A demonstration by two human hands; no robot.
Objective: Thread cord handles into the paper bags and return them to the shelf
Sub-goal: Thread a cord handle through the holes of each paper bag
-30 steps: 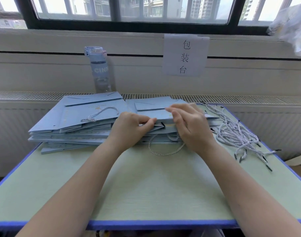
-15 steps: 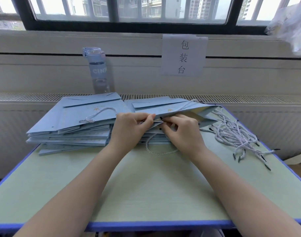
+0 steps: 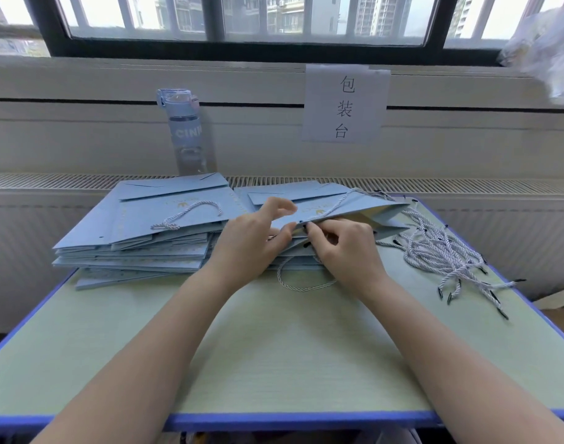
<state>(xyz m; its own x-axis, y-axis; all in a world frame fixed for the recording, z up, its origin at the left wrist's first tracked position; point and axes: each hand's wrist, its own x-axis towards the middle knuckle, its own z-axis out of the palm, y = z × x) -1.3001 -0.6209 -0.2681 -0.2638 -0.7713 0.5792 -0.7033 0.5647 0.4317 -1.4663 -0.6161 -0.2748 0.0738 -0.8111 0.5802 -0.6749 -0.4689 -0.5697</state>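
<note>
Against the picture from 0.5 s before, the left hand (image 3: 252,241) has changed most. Its index finger, which then was pressed on the bag edge, is now lifted and curved above the bag (image 3: 364,208). The right hand (image 3: 346,251) stays almost at the same place. The upper panel of the bag stays raised, as it was 0.5 s ago. 1 s ago it lay flat under the right hand.

Both forearms reach forward over the table (image 3: 274,363), and the 2 hands meet at the near edge of the bag, almost touching each other. The left hand is palm down and its thumb lies against the bag edge. Whether its other fingers pinch the panel, I cannot tell. The fingers of the right hand are curled tightly, and their tips pinch the black-tipped end of a cord (image 3: 336,205) at that edge. The cord runs from there over the panel toward the far right.

The bag lies on top of the right pile, at the far middle of the table, just beside the left stack (image 3: 139,251). A cord loop (image 3: 303,286) hangs from under the pile onto the table. Loose cords (image 3: 441,254) lie right of the bag, near the right table edge. Behind the stack stands a bottle (image 3: 186,133), and a paper sign (image 3: 344,104) is on the wall.
</note>
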